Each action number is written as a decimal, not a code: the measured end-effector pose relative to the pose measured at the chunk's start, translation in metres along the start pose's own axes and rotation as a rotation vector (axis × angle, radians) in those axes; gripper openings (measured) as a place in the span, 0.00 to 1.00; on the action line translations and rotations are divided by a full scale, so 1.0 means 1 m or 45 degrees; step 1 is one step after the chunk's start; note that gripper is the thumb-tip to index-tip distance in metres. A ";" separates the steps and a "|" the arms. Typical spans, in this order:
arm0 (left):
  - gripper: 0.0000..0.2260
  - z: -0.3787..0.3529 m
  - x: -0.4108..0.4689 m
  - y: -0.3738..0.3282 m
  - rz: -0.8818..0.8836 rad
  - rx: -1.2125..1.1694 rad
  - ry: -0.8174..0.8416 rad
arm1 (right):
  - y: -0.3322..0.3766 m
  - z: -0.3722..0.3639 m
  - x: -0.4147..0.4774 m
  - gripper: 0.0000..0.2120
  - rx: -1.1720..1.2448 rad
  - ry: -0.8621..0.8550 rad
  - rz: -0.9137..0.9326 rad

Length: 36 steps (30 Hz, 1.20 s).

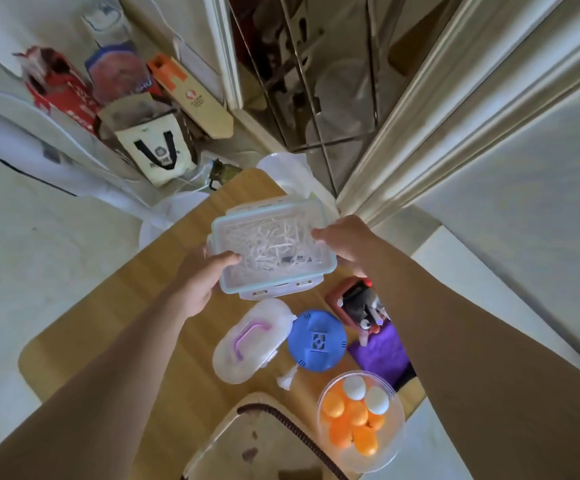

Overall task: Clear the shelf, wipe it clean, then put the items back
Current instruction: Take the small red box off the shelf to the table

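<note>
A light wooden desk (108, 323) fills the lower middle of the frame. At the lower right sits a clear round bowl of orange and white balls (378, 460). In the middle, the left hand (201, 282) and right hand (347, 244) grip the sides of a clear square plastic box with a blue rim (274, 247).

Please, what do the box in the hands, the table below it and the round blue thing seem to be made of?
The box: clear, slightly frosted plastic; white shreds show through, with a pale blue rim and snap clips. The table: wood or wood-look laminate, matte; pale grain lines show. The blue disc: probably moulded plastic, smooth, with slots around its edge.
</note>
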<state>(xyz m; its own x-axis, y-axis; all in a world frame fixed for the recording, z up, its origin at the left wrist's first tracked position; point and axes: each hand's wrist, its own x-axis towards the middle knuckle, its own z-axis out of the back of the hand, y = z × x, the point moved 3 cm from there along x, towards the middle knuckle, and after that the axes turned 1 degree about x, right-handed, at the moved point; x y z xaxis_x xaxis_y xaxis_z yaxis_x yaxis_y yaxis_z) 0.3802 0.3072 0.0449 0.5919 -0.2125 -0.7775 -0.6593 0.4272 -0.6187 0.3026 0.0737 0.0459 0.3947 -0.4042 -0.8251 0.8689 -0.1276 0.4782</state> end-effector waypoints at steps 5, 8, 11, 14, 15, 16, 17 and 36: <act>0.08 0.000 0.015 0.008 0.045 0.053 0.027 | 0.000 -0.001 0.003 0.16 -0.041 -0.007 -0.030; 0.10 0.002 0.024 0.010 0.043 0.078 0.023 | 0.001 -0.004 0.006 0.14 -0.043 -0.007 -0.013; 0.10 0.002 0.029 0.011 0.038 0.120 0.021 | 0.001 -0.004 0.004 0.05 -0.072 -0.033 -0.002; 0.16 0.006 0.029 0.011 0.034 0.214 -0.009 | 0.000 0.000 -0.012 0.06 -0.235 -0.066 0.009; 0.21 0.006 0.026 0.008 0.030 0.283 -0.051 | 0.001 0.003 -0.018 0.05 -0.295 -0.094 0.036; 0.26 0.007 0.022 0.004 0.014 0.367 -0.127 | 0.003 0.007 -0.029 0.03 -0.346 -0.105 0.074; 0.29 0.007 0.014 -0.005 -0.032 0.444 -0.225 | 0.002 0.011 -0.035 0.09 -0.353 -0.118 0.135; 0.17 -0.281 -0.260 -0.049 -1.060 0.384 0.173 | -0.227 0.195 -0.304 0.19 0.312 -0.545 0.331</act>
<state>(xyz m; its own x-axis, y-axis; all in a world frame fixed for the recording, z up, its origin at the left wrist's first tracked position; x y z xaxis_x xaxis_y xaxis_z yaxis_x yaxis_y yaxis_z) 0.1280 0.0943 0.2458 0.7517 -0.6506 -0.1082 0.1204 0.2967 -0.9474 -0.0731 0.0490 0.2468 0.3855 -0.7760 -0.4992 0.6442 -0.1610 0.7477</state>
